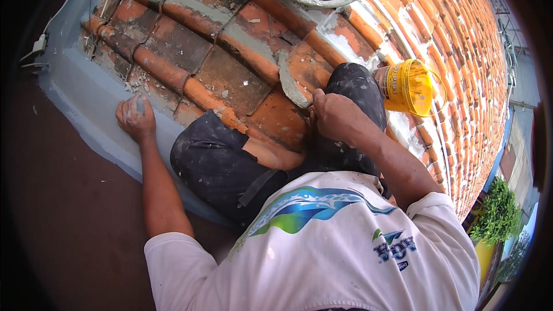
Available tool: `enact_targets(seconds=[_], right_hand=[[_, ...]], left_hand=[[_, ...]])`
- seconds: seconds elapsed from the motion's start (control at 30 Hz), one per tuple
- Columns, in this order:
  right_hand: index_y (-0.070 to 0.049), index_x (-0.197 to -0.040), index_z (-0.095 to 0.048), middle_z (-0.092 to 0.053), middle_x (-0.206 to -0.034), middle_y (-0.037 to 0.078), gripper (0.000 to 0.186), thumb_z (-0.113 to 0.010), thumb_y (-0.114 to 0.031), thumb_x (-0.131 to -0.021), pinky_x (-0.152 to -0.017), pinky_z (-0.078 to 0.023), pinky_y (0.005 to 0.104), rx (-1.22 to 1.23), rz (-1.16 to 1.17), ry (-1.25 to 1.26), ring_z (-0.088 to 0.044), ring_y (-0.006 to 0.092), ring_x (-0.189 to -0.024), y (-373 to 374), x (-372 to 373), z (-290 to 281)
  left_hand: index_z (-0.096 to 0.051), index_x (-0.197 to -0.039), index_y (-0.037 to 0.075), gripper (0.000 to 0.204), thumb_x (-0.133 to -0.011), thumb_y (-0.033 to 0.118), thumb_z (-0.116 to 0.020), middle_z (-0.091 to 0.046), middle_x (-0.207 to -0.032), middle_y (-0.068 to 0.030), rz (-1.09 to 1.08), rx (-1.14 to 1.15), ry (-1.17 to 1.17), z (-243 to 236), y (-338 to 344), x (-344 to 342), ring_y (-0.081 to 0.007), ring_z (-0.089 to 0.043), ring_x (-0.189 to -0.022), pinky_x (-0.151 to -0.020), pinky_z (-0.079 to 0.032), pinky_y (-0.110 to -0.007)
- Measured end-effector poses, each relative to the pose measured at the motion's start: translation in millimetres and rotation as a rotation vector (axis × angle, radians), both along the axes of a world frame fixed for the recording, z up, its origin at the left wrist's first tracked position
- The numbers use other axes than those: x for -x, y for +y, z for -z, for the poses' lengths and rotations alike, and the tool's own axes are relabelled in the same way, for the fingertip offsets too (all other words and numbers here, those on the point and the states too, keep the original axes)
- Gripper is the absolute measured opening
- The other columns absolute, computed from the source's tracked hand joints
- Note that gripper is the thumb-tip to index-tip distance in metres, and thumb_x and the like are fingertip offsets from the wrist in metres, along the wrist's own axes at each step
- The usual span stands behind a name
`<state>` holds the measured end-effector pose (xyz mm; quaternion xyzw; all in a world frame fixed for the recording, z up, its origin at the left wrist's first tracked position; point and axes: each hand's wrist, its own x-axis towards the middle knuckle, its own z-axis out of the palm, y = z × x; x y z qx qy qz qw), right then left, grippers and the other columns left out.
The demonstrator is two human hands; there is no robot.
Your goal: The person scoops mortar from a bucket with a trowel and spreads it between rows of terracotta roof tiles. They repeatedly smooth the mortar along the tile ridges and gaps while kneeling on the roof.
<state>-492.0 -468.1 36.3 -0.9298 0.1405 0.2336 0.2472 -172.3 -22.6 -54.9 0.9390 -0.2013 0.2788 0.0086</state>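
Fingers of my right hand (340, 117) grip the trowel (290, 83) over the tiles (229, 80); my left hand (137, 120) curls by the ledge (95, 89), whether around anything I cannot tell.

The left arm (164, 190) stretches away on the left, the left hand (137, 120) curled inward at its end — the right arm (400, 164) angles from the near right toward the middle, the right hand (341, 116) closed in a grip.

In daylight, a brown surface (86, 196) lies at left, a leafy green tree (496, 212) at right.
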Motion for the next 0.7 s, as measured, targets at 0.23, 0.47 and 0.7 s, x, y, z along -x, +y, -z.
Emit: enact_targets(seconds=[0.23, 0.47, 0.7], right_hand=[[0.007, -0.104, -0.06, -0.072, -0.089, 0.032, 0.021, -0.065, -0.011, -0.095, -0.083, -0.059, 0.0577, -0.008, 0.017, -0.1, -0.074, 0.0499, -0.093, 2.4, -29.4, 10.1], [0.006, -0.102, -0.063, -0.072, -0.087, 0.031, 0.017, -0.065, -0.008, -0.092, -0.083, -0.059, 0.0572, -0.012, 0.011, -0.098, -0.074, 0.0494, -0.092, -6.7, -16.8, 4.5], [0.006, -0.106, -0.067, -0.076, -0.092, 0.027, 0.018, -0.066, -0.007, -0.093, -0.083, -0.061, 0.0545, -0.021, -0.087, -0.071, -0.076, 0.0459, -0.093, 2.4, -47.6, 19.8]], left_hand=[[-0.081, -0.114, 0.022, 0.024, -0.095, 0.035, -0.075, -0.077, -0.118, -0.0022, 0.015, -0.016, -0.008, 1.2, 2.8, 0.1, -0.0324, -0.06, -0.131, -0.105, -0.048, -0.054], [-0.081, -0.114, 0.021, 0.023, -0.094, 0.031, -0.075, -0.078, -0.116, -0.0027, 0.08, 0.037, -0.016, 2.3, 3.3, -1.5, -0.0331, -0.06, -0.131, -0.107, -0.047, -0.055], [-0.08, -0.114, 0.021, 0.023, -0.093, 0.031, -0.077, -0.078, -0.117, -0.0024, 0.022, 0.012, 0.009, -0.9, 0.0, 2.1, -0.0336, -0.06, -0.131, -0.108, -0.046, -0.055]])
